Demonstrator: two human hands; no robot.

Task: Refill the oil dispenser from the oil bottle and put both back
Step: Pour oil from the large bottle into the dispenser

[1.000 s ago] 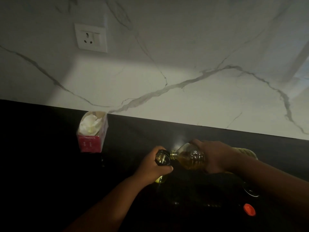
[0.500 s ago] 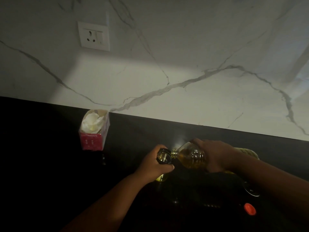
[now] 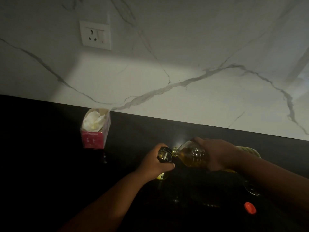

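The oil dispenser [image 3: 164, 155] stands on the black counter with its dark open mouth facing up; yellow oil shows at its base. My left hand [image 3: 154, 164] grips its neck. My right hand [image 3: 215, 154] holds the clear oil bottle [image 3: 190, 155], tipped on its side with its open neck right at the dispenser's rim. Golden oil fills the bottle's lower side. The bottle's red cap [image 3: 250, 207] lies on the counter at the lower right.
A pink box [image 3: 95, 138] with white contents stands against the marble wall at the left. A wall socket [image 3: 95, 35] sits above it. A round metal-rimmed object [image 3: 252, 190] lies dimly near my right forearm. The counter [image 3: 41, 156] is dark.
Both hands and the tipped bottle stay in the same pose over the dispenser. Only the view has shifted slightly.
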